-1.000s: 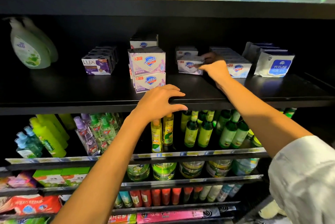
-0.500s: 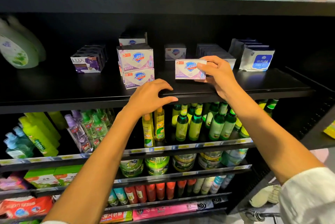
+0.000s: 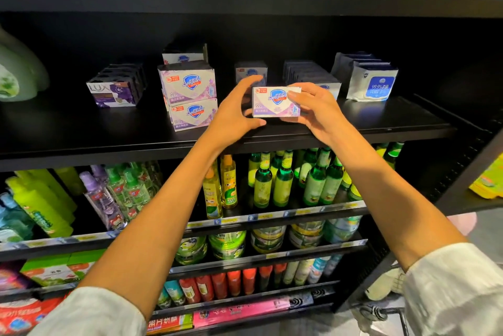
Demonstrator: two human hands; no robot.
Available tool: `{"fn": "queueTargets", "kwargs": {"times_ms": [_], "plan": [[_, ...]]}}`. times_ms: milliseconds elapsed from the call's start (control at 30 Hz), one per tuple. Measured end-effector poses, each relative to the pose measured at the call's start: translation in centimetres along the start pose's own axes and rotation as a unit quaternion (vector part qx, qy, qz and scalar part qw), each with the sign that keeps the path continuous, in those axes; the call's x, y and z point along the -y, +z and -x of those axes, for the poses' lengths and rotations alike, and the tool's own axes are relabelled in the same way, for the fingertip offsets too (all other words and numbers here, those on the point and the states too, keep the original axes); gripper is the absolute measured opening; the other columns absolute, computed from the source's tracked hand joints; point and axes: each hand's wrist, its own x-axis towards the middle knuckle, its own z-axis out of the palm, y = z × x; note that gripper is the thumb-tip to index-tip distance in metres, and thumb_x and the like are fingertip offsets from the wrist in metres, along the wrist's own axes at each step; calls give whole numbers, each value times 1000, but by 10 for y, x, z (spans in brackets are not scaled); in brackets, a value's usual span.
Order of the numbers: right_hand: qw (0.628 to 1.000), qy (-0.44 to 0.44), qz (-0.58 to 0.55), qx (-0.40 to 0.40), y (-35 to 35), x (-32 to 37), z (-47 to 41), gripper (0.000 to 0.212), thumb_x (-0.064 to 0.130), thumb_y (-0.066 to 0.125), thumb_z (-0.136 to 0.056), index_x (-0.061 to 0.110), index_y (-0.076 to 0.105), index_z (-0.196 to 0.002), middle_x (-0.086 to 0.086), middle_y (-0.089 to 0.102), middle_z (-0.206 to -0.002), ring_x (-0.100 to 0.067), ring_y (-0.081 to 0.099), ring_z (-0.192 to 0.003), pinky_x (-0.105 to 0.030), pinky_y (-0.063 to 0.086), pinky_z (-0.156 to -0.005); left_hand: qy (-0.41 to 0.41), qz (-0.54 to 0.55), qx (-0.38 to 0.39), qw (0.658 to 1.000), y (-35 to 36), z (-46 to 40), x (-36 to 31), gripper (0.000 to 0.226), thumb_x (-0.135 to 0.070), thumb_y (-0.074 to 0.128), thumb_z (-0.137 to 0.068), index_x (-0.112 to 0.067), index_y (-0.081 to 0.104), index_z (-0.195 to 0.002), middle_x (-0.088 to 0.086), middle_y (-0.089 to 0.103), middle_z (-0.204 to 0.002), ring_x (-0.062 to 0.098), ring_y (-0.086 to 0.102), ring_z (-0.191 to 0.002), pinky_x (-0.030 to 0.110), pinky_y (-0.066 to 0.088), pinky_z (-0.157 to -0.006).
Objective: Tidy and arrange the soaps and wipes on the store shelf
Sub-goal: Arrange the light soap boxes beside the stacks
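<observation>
While both hands are raised to the black shelf [image 3: 381, 120], a Safeguard soap box [image 3: 276, 102] is held between them, above the shelf's front edge, label toward the camera. Right hand [image 3: 318, 111]: fingers curled round the box's right end, thumb on its front face. Left hand [image 3: 234, 115]: fingers spread and bent, fingertips at the box's top left corner, thumb under its lower left edge. Left of the box, two Safeguard boxes [image 3: 190, 96] stand stacked, another box behind them. Further left, a row of Lux soap boxes [image 3: 115, 88]. Behind the hands, more Safeguard boxes [image 3: 310, 74] in a row. At right, wipes packs [image 3: 373, 82] stand upright in a row.
</observation>
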Motion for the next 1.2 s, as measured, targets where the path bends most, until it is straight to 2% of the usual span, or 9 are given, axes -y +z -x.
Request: {"fn": "queueTargets", "kwargs": {"times_ms": [167,333,467,533,633,767,867,1000,1200], "plan": [[1000,-4,-4,25,-1,-3,-2,33,12,72,-96,10,63,-128,-15,74,-121,-27,71,-117,-46,62,-84,-9,-1,-15,1000,0,-2,6,67,-2,81,-86,-26,51,-140,-6,58,-130,6,65,-109,26,62,-81],[994,-56,40,91,-4,-7,1,67,-5,74,-90,18,49,-148,-14,55,-144,-29,64,-127,-53,61,-90,-24,69,-33,997,-5,0,6,67,3,83,-81,-22,56,-137,1,64,-129,8,72,-99,26,60,-80],[987,-84,86,111,-2,-7,2,85,-15,77,-80,19,45,-151,-8,48,-152,-27,61,-131,-51,56,-101,-31,74,-37,996,-7,-1,8,66,-1,84,-81,-27,57,-135,-1,64,-130,8,64,-118,29,60,-92],[986,-86,100,104,-3,-9,1,83,-15,79,-79,16,48,-149,-9,50,-150,-27,62,-131,-54,53,-106,-34,79,-31,996,-7,-2,10,67,-3,85,-81,-27,57,-137,0,63,-133,15,61,-126,34,59,-96],[989,-87,83,90,-3,-9,1,76,-13,81,-78,12,52,-144,-11,55,-146,-31,63,-129,-57,55,-101,-30,93,-15,995,-8,-1,10,70,-3,84,-83,-24,53,-143,2,62,-137,18,62,-125,35,59,-97],[991,-85,68,80,-2,-8,4,67,-11,77,-83,7,53,-143,-12,59,-140,-27,67,-124,-42,62,-91,-14,99,-19,995,-9,0,8,76,-6,84,-83,-34,48,-144,-5,54,-146,12,53,-135,39,55,-105],[991,-82,66,79,0,-7,5,61,-9,75,-86,6,54,-141,-12,63,-137,-25,68,-121,-38,62,-90,-14,103,-32,994,-11,1,9,70,-7,84,-84,-29,52,-143,-7,60,-142,8,54,-133,41,52,-110],[991,-74,79,83,0,-7,5,60,-4,75,-88,5,53,-143,-13,64,-136,-25,66,-125,-40,59,-98,-31,121,-51,991,-12,2,12,64,-6,84,-83,-18,57,-141,0,67,-136,13,59,-131,45,53,-108],[986,-91,89,104,-1,-7,7,75,-6,77,-85,12,46,-151,-10,58,-144,-25,59,-133,-43,52,-108,-50,132,-60,988,-11,2,9,62,-7,84,-83,-17,59,-138,-1,69,-131,12,62,-126,43,56,-104]]}}
